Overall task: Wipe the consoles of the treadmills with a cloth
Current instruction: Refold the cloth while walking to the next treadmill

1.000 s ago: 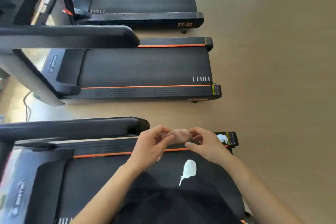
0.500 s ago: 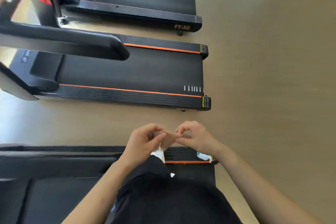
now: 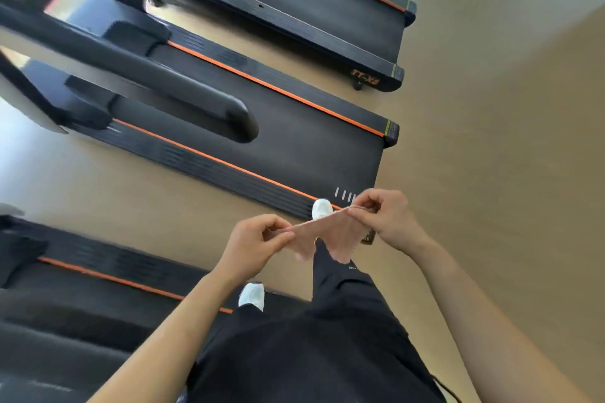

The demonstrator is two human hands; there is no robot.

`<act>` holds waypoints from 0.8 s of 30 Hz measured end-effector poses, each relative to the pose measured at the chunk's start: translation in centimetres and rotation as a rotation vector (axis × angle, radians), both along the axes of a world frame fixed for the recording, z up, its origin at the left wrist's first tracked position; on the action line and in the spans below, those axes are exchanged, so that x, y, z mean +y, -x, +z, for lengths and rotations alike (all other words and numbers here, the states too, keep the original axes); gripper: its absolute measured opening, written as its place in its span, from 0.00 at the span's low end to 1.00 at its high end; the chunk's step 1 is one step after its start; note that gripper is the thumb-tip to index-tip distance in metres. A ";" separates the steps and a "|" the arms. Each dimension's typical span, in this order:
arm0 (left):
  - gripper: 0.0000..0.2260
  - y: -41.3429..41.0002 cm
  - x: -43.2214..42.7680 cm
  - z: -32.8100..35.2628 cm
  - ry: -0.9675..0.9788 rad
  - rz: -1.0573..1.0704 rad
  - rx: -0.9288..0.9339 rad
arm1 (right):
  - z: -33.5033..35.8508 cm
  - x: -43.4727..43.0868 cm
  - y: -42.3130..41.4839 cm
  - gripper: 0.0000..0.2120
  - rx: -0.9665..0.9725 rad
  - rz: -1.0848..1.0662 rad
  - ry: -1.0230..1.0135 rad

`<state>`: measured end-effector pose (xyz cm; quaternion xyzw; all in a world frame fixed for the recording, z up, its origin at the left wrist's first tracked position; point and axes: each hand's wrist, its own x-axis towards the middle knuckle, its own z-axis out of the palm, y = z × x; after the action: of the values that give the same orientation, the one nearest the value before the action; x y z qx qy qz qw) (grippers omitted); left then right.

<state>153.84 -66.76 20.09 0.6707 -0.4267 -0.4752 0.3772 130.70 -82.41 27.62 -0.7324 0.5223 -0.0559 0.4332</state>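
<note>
Count: 4 treadmills (image 3: 294,127) in view, the top one only partly. 1 cloth (image 3: 340,235), 2 hands (left hand (image 3: 253,244), right hand (image 3: 389,217)). 2 white shoes (image 3: 252,296), 1 black handrail (image 3: 163,82) clearly visible.

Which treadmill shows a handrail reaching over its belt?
The second-nearest treadmill: a dark handrail juts over it; the others show none.

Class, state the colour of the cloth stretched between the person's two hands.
The cloth is pale pinkish beige; the head view shows it best.

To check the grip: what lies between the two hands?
In the head view, the pinkish cloth spans from the left hand to the right hand, both pinching it.
</note>
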 end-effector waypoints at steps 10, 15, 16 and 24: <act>0.05 1.6 -20.5 -0.3 -0.150 0.364 0.001 | -4.1 -23.6 -2.0 0.05 0.081 0.101 -0.003; 0.06 0.0 -29.9 1.5 -0.207 0.660 0.054 | -3.8 -33.9 -4.7 0.04 0.133 0.359 -0.032; 0.06 -0.6 -31.0 1.9 -0.198 0.702 0.044 | -3.6 -35.5 -5.6 0.04 0.136 0.409 -0.029; 0.04 -7.7 -35.7 3.8 -0.190 1.010 0.088 | -1.7 -42.8 -18.7 0.06 0.088 0.652 -0.023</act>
<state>161.56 -102.45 23.90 0.8038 0.0117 -0.2984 0.5145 149.45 -125.26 25.93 -0.8577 0.2792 0.1233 0.4137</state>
